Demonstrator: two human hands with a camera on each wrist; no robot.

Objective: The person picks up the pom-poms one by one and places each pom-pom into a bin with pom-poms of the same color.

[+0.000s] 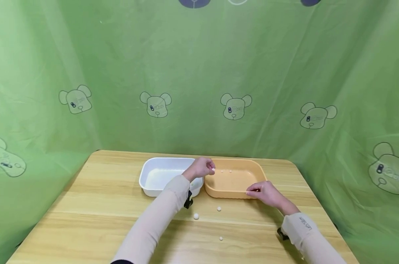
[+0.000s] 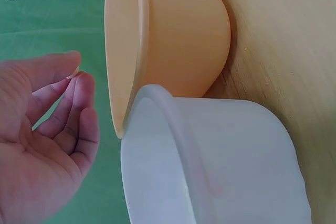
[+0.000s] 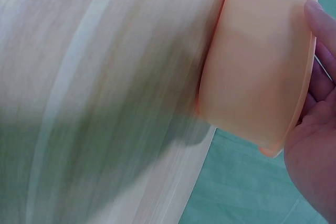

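A person's left hand (image 1: 200, 168) hovers over the seam where a white tub (image 1: 153, 181) meets an orange tub (image 1: 234, 183), thumb and forefinger pinching a small white ball (image 1: 213, 170) just above the orange tub's near-left corner. The left wrist view shows the same fingers (image 2: 79, 85) drawn together beside the orange rim, the other fingers loosely curved. The right hand (image 1: 265, 192) rests at the orange tub's front right edge, its fingers laid along the rim; from the right wrist view the fingers (image 3: 317, 51) lie against the rim, though whether they clasp it cannot be told. Two more white balls (image 1: 225, 171) lie on the floor of the orange tub, toward its back. The two tubs stand side by side, touching, at the far middle of a wooden table (image 1: 87, 205). Three loose white balls lie on the tabletop in front of the tubs, between the person's beige sleeves: one (image 1: 196, 216) by the left forearm, one (image 1: 218, 209) just before the orange tub, one (image 1: 221, 238) nearer the person. A green cloth (image 1: 199, 73) printed with bear heads hangs behind and around the table.
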